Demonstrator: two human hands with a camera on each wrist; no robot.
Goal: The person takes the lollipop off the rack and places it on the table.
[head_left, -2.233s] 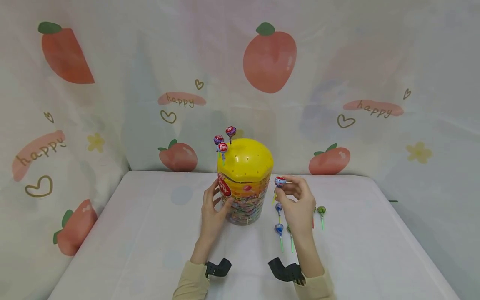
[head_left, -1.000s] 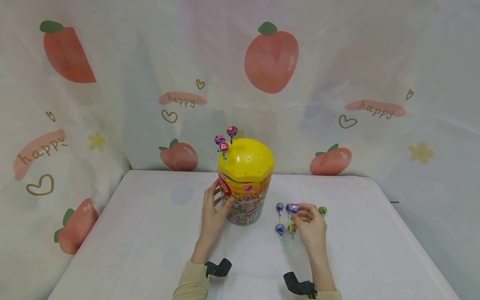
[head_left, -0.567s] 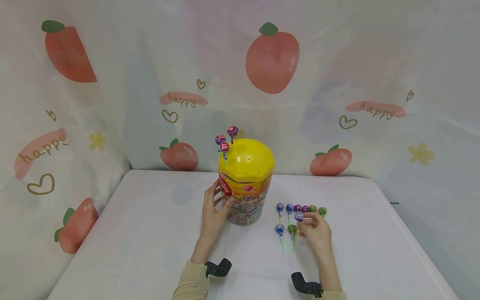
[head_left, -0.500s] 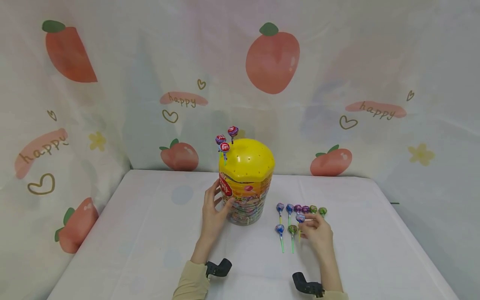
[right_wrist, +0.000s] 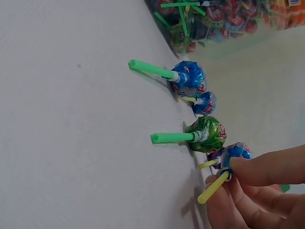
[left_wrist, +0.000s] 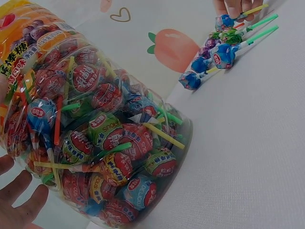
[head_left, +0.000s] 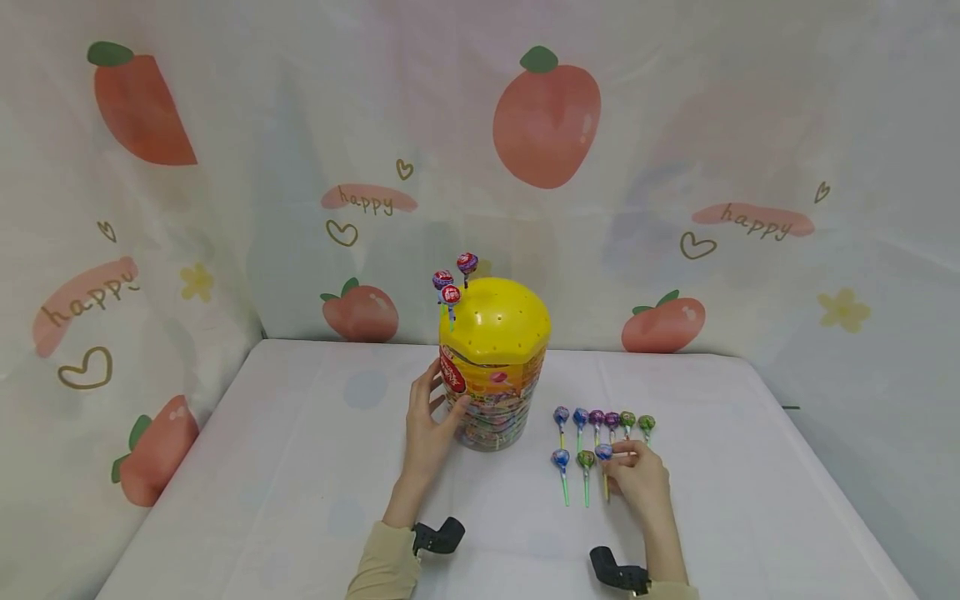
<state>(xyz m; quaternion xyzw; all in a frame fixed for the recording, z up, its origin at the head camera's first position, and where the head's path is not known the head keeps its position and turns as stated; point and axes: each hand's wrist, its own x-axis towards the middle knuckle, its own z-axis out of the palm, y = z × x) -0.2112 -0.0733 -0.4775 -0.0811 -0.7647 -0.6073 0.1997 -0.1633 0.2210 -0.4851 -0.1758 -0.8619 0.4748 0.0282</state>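
My left hand (head_left: 429,429) holds the side of a clear plastic jar (head_left: 492,417) with a yellow lid (head_left: 498,321), thumb in front and fingers along its left. Lollipops fill the jar, plain to see through its wall in the left wrist view. My right hand (head_left: 642,482) pinches a blue-wrapped lollipop (head_left: 603,452) just under its head; its yellow stick (right_wrist: 213,187) points down from the fingers in the right wrist view. To the left of this lollipop lie a green one (head_left: 586,459) and a blue one (head_left: 560,458), both with green sticks.
Behind the held lollipop runs a row of several more, from a blue one (head_left: 561,415) to a green one (head_left: 647,423). Three lollipops, one of them red and purple (head_left: 467,263), stand up from the lid's left edge. A white cloth (head_left: 300,467) covers the table.
My right hand has carried the blue lollipop from beside the jar rightward and toward me, then lowered it beside the green one in the nearer row. The left hand keeps its place on the jar.
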